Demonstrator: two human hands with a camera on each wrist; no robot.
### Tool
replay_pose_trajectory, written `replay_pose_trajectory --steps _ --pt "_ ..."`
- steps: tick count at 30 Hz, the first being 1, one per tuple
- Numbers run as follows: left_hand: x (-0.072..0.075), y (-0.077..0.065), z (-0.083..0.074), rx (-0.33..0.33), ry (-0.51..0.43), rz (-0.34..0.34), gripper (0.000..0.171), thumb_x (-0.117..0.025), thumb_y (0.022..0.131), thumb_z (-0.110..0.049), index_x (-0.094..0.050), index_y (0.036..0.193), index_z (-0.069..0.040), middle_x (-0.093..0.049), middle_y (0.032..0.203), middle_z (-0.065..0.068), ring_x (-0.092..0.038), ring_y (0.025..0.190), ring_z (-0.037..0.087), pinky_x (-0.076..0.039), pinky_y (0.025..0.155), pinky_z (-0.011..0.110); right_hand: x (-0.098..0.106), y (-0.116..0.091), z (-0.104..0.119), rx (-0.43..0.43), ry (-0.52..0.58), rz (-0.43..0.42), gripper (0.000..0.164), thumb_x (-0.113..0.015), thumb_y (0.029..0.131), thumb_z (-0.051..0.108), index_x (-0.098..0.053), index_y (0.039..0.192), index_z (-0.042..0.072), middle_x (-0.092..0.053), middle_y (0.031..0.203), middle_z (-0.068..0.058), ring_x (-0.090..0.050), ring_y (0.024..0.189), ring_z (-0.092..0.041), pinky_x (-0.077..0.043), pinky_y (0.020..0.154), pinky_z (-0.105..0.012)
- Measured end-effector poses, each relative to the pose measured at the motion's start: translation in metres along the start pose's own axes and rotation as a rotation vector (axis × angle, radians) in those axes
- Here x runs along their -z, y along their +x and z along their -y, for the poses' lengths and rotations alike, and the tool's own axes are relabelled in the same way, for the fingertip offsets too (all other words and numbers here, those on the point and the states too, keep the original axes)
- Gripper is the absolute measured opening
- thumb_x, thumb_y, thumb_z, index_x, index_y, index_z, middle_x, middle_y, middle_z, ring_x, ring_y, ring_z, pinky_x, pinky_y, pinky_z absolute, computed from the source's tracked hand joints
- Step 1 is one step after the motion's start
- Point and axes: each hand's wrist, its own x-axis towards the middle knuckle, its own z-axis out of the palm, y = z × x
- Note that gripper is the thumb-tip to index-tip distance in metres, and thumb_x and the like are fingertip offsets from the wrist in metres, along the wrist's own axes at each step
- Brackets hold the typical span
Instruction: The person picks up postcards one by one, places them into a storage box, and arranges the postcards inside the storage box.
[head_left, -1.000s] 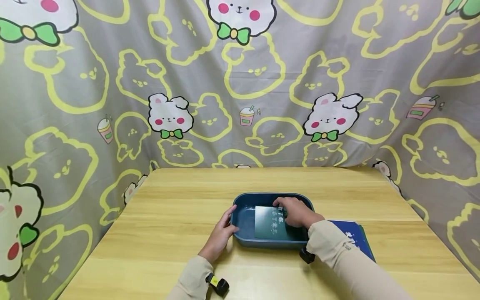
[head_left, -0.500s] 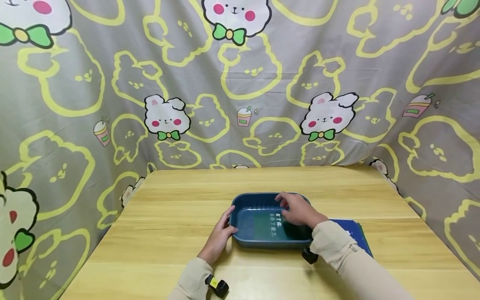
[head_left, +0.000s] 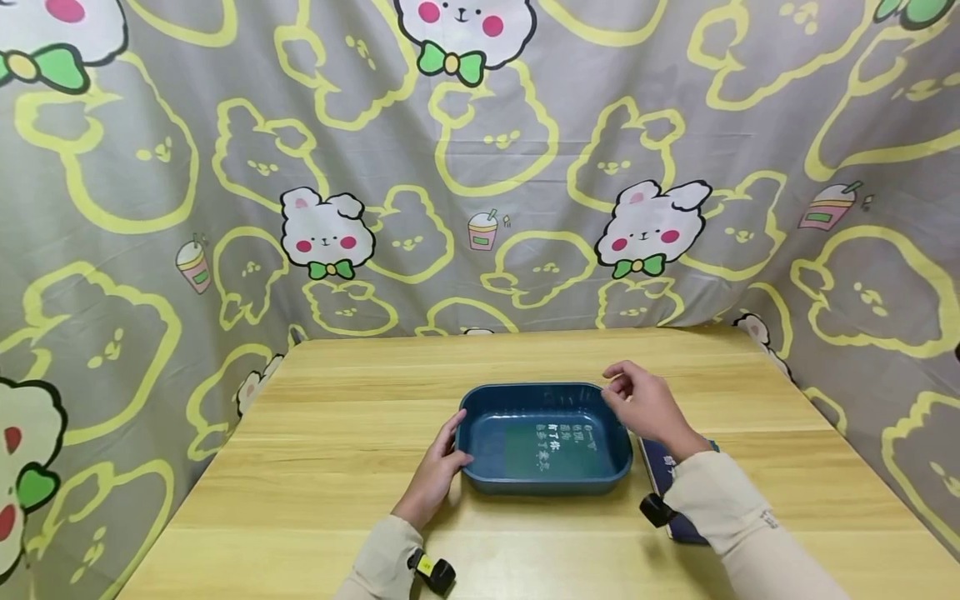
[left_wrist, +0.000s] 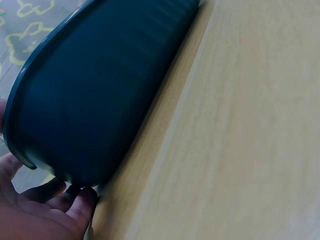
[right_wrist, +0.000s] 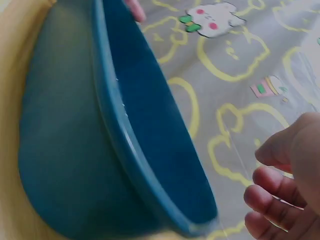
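A dark teal rectangular basin (head_left: pixel 480 482) stands on the table. Flat on its bottom lies a green card or thin booklet (head_left: pixel 525 454) with white characters. My left hand (head_left: pixel 432 479) grips the basin's left end, thumb at the rim and fingers against the outer wall, as the left wrist view shows. Beyond the basin's right end my right hand (head_left: pixel 648 408) hovers with loosely bent fingers and nothing between them. In the right wrist view, its fingertips (right_wrist: pixel 260 197) stay apart from the rim. A dark blue booklet (head_left: pixel 660 471) lies right of the basin, partly hidden under my right forearm.
The light wooden table (head_left: pixel 300 467) extends around the basin. A grey curtain (head_left: pixel 420 150) with cartoon rabbits and yellow outlines hangs behind the table and along both sides. Each wrist carries a small black camera (head_left: pixel 656 508).
My right hand has let go of the green card, which has settled flat in the basin. It has then moved up and right, out past the rim. The left hand keeps its grip.
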Motion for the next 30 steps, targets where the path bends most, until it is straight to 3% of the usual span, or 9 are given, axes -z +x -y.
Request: replay_pose_trajectory --steps 6,11,15,21,30 --pt "0.000 -0.002 0.002 0.014 0.018 -0.009 0.067 -0.048 0.086 0.001 -0.029 0.149 -0.017 -0.012 0.157 0.023 -0.010 0.140 0.042 -0.022 0.111 0.061 0.019 -0.013 -0.020 -0.116 -0.041 -0.037 0.022 -0.061 0.087 0.012 -0.057 0.104 -0.002 -0.064 0.082 -0.011 -0.058 0.072 -0.022 -0.049 0.065 -0.039" --pt "-0.001 -0.004 0.002 0.017 0.015 -0.011 0.068 -0.048 0.087 0.001 -0.028 0.149 -0.018 -0.012 0.157 0.022 -0.009 0.141 0.042 -0.022 0.111 0.061 0.033 -0.026 -0.038 -0.251 -0.075 0.032 0.032 -0.061 0.088 0.018 -0.053 0.110 -0.005 -0.064 0.085 -0.014 -0.058 0.071 -0.023 -0.048 0.065 -0.042" --pt "-0.002 -0.003 0.001 0.013 0.020 -0.013 0.068 -0.048 0.087 0.000 -0.028 0.149 -0.018 -0.011 0.157 0.022 -0.008 0.141 0.042 -0.022 0.111 0.061 0.041 -0.037 -0.051 -0.307 -0.107 0.071 0.038 -0.062 0.087 0.019 -0.052 0.111 -0.009 -0.064 0.083 -0.014 -0.058 0.069 -0.024 -0.048 0.065 -0.045" --pt "-0.001 -0.002 0.002 0.021 0.036 -0.029 0.068 -0.049 0.085 0.000 -0.031 0.148 -0.018 -0.011 0.156 0.025 -0.008 0.141 0.042 -0.022 0.111 0.061 0.046 -0.047 -0.060 -0.425 -0.120 0.124 0.044 -0.062 0.087 0.021 -0.050 0.113 -0.012 -0.062 0.090 -0.022 -0.057 0.078 -0.032 -0.048 0.068 -0.048" --pt "-0.002 0.002 -0.002 0.037 0.027 -0.030 0.067 -0.048 0.086 0.000 -0.031 0.148 -0.020 -0.011 0.157 0.022 -0.009 0.141 0.041 -0.021 0.111 0.060 0.055 -0.050 -0.068 -0.528 -0.135 0.211 0.047 -0.064 0.086 0.019 -0.047 0.112 -0.015 -0.059 0.092 -0.027 -0.055 0.082 -0.037 -0.048 0.073 -0.051"
